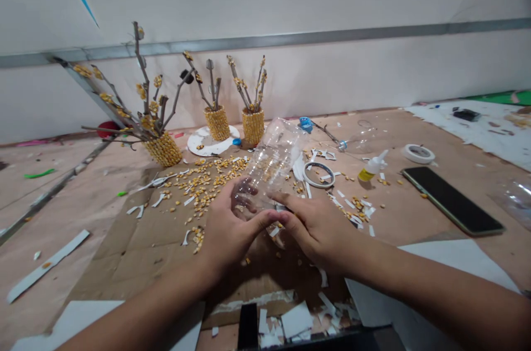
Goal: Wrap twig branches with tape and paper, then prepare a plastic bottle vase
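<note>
A clear plastic bottle [276, 146] is tilted up and away from me above the cardboard, between my two hands. My left hand [230, 223] wraps round its lower left side, and the fingers show through the plastic. On the other side, my right hand [317, 226] is closed at the lower end, its index finger against the bottle and its thumb meeting my left thumb. A small greyish edge shows under the right fingers; I cannot make out what it is. Yellow corn kernels [203, 190] lie scattered on the cardboard [124, 254] below.
Three kernel-covered pots with twigs stand at the back, one a large pot [164, 149]. To the right are a tape roll [318, 175], a glue bottle [373, 165], white tape [418, 154] and a phone [452, 200]. Paper scraps [296, 319] lie in front.
</note>
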The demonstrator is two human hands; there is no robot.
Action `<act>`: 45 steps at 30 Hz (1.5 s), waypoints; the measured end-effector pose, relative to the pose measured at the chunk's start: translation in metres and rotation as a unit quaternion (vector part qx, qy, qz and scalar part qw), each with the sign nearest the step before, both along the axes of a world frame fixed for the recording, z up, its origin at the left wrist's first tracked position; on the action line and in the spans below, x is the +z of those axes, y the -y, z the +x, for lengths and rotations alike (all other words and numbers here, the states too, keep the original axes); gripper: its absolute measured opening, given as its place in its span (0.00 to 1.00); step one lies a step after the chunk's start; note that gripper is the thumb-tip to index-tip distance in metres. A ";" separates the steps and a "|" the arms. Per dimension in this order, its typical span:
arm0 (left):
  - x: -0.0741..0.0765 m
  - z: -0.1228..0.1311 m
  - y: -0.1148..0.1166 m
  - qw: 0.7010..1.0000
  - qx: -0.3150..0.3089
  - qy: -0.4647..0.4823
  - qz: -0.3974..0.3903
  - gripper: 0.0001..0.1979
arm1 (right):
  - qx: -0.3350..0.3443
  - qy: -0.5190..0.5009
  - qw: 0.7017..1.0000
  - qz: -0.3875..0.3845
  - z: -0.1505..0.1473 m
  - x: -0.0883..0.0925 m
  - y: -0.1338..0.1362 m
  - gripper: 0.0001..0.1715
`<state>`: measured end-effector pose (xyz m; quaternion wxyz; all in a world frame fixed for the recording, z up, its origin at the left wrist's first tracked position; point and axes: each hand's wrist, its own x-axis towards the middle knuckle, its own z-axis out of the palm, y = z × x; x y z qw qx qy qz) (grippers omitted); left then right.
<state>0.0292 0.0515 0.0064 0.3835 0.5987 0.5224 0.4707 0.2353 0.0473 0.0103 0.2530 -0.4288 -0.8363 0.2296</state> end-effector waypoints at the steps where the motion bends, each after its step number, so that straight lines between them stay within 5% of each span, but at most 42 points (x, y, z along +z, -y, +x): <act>1: -0.002 0.000 0.000 1.000 0.006 -0.010 0.013 0.35 | -0.005 0.003 1.000 0.001 0.000 0.000 0.001 0.33; 8: -0.008 -0.001 0.000 0.994 0.042 -0.040 0.090 0.36 | -0.018 0.031 0.999 0.005 -0.002 0.002 0.004 0.37; 15: -0.008 0.003 0.005 0.983 0.033 -0.066 0.166 0.31 | -0.039 0.031 0.999 -0.009 0.000 0.003 -0.001 0.30; 21: -0.004 0.004 0.003 0.999 -0.002 0.030 0.036 0.50 | -0.032 0.016 0.999 -0.033 0.003 0.001 -0.010 0.28; 26: 0.001 0.007 0.006 0.999 0.001 0.046 -0.018 0.35 | -0.030 -0.001 0.999 -0.043 0.004 0.001 -0.011 0.30; 35: 0.004 0.014 0.016 0.999 0.023 0.028 -0.040 0.34 | -0.024 -0.003 1.000 -0.017 0.006 -0.004 -0.010 0.31; 45: 0.022 0.008 0.014 0.982 -0.073 0.108 -0.135 0.29 | 0.006 -0.025 1.000 0.012 0.010 -0.010 -0.016 0.31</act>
